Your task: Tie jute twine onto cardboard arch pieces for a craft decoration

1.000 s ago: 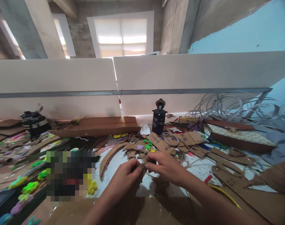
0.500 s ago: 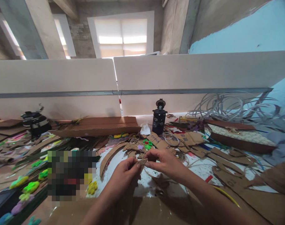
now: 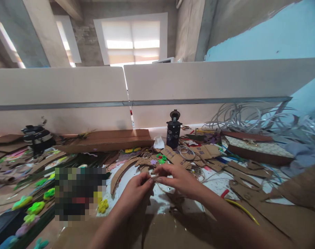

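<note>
Over the middle of the cluttered table, my left hand (image 3: 137,190) and my right hand (image 3: 177,180) meet, fingertips pinched together. Between them is a small piece of brown twine (image 3: 155,176), mostly covered by the fingers; a loose strand (image 3: 161,188) hangs below. Just beyond the hands lies a curved strip wrapped in twine (image 3: 144,161), with a small purple flower (image 3: 153,162) and green flowers (image 3: 162,159) by it. A bare cardboard arc (image 3: 117,178) curves to the left of them. Near my left forearm sits a yellow fuzzy flower (image 3: 103,206).
A dark bottle (image 3: 173,133) with its lid up stands behind the hands. A long cardboard box (image 3: 116,138) lies at the back left. Rightward are cardboard scraps (image 3: 202,152), a handbag (image 3: 258,152) and coiled pale tubing (image 3: 240,119). Another black bottle (image 3: 37,138) stands far left.
My fingers have closed in over the twine piece, which showed as a woven strip before and is now mostly hidden. Both hands have shifted slightly left; the view has turned a little.
</note>
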`<state>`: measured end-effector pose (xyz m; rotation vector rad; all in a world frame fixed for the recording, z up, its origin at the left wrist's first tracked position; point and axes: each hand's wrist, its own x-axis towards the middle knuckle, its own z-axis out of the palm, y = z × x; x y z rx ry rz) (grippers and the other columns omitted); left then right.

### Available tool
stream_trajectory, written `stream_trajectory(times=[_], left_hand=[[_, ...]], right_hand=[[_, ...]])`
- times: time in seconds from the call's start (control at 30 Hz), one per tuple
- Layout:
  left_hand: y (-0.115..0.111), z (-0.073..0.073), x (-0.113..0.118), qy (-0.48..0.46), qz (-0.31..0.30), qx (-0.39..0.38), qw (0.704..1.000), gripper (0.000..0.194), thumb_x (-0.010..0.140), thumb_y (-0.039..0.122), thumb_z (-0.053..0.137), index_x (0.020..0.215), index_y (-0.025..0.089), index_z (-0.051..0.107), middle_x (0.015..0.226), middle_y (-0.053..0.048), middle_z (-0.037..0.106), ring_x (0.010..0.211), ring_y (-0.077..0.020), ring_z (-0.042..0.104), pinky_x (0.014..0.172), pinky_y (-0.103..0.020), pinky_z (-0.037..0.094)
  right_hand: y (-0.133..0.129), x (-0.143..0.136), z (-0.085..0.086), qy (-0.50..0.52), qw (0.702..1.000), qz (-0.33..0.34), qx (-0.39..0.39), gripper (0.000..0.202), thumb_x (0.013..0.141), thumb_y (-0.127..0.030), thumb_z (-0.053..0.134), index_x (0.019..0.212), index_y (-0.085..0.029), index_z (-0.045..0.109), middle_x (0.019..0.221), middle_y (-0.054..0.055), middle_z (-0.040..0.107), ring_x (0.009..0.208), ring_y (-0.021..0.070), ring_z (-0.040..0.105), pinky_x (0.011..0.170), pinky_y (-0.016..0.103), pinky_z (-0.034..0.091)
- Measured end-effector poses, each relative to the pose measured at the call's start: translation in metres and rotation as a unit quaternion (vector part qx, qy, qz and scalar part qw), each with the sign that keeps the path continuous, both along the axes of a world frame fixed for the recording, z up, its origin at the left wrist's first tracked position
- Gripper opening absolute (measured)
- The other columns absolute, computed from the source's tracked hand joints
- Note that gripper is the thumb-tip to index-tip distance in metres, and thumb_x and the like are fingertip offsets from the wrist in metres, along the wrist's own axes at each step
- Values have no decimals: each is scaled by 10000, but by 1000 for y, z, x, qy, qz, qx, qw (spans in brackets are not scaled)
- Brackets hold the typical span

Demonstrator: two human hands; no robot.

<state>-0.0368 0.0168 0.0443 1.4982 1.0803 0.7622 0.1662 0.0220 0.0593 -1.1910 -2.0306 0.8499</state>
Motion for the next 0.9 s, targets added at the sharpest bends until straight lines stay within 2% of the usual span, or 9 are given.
stream_trajectory(times=[0.1,0.2,0.27,0.37,0.5,0.63,0.7,0.77,0.9], left_hand=[[4,-6,-1,-15,27,-21,999,437,739,612,681,716,205,522,578,43,565,457,-116,497,477,-241,418],[5,-4,-1,-22,43,-30,998,432,691,591,736,703,208,536,563,31,612,446,-127,528,474,-248,444],[2,3,2,-42,59,-37,997,395,673,542,774,734,206,573,568,27,640,475,-149,581,496,-256,472],[-10,19,8,-85,99,-71,989,330,671,443,808,798,202,622,611,15,691,528,-181,654,526,-268,514],[-38,26,12,-124,140,-127,974,253,710,323,801,843,181,639,695,-35,747,554,-190,685,496,-250,507],[-77,5,18,-186,159,-170,955,239,731,283,794,858,186,616,762,-28,746,539,-162,667,487,-245,505],[-97,-7,26,-203,194,-174,944,256,730,299,795,870,202,604,730,2,717,518,-153,644,468,-240,489],[-115,-14,35,-221,206,-160,940,276,738,357,787,898,219,610,694,23,687,565,-166,658,505,-247,509],[-138,-15,48,-227,194,-120,947,325,717,409,797,901,199,631,768,-4,729,690,-183,697,605,-250,538]], right_hand=[[15,9,9,54,996,-72,12,587,899,-370,670,1441,-226,495,1262,114,674,995,233,658,842,350,488],[21,31,26,60,983,-169,50,613,891,-310,670,1459,-194,470,1341,151,625,1054,242,641,922,385,477],[9,52,37,66,978,-182,71,552,882,-298,668,1405,-190,527,1327,135,634,1071,240,631,938,388,478],[-37,87,41,81,978,-179,75,502,873,-308,654,1356,-202,570,1304,107,649,989,221,645,874,370,507],[-115,132,16,68,969,-229,60,433,853,-344,637,1250,-172,639,1246,112,678,967,245,655,872,395,508],[-165,164,-32,89,956,-281,10,359,863,-367,607,1129,-140,689,1127,132,724,1009,295,669,885,421,514],[-175,170,-51,53,957,-285,2,346,878,-369,591,1108,-138,704,1107,128,734,1008,303,672,879,423,514],[-178,168,-61,-3,956,-294,14,337,889,-335,577,1141,-149,701,1146,124,725,1032,298,663,890,412,501],[-172,151,-58,-118,946,-298,51,335,892,-220,559,1200,-169,682,1209,127,692,1108,275,617,938,372,443]])
